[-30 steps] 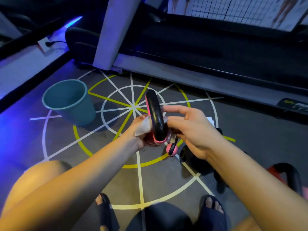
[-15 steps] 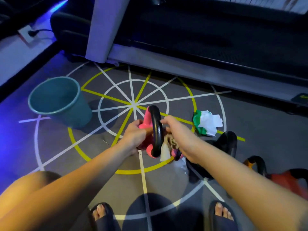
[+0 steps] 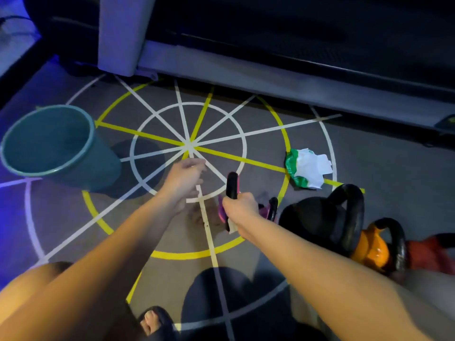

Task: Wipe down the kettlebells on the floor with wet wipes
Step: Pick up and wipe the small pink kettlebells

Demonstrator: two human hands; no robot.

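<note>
Head view, looking down at a gym floor (image 3: 374, 173) marked with white and yellow lines. The right hand (image 3: 240, 209) has its fingers wrapped around the black handle of a small pink kettlebell (image 3: 232, 185). The kettlebell is low over the floor, between the person's feet and the centre of the marked circle. Whether its base touches the floor cannot be told.

A crumpled wet wipe (image 3: 231, 227) hangs from under the same fist. It appears pinned against the handle, probably so that one grasp both steadies the weight and keeps the wipe to hand.

The left hand (image 3: 183, 179) hovers apart from the kettlebell on its left. Its fingers (image 3: 197, 165) are loosely curled and nothing is visible in them.

To the right, the remaining weights stand close together in a row:
- a second small pink kettlebell (image 3: 270, 209)
- a large black kettlebell (image 3: 317, 217)
- an orange kettlebell (image 3: 371, 251)
- a red kettlebell (image 3: 430, 254), at the frame edge

This grouping likely lets them be taken in turn from one crouched position.

The green-and-white wet wipe pack (image 3: 306, 169) lies open just beyond the row, within reach. A teal bucket (image 3: 105, 168) stands well to the left, plausibly for used wipes. A treadmill (image 3: 270, 89) borders the far side.
</note>
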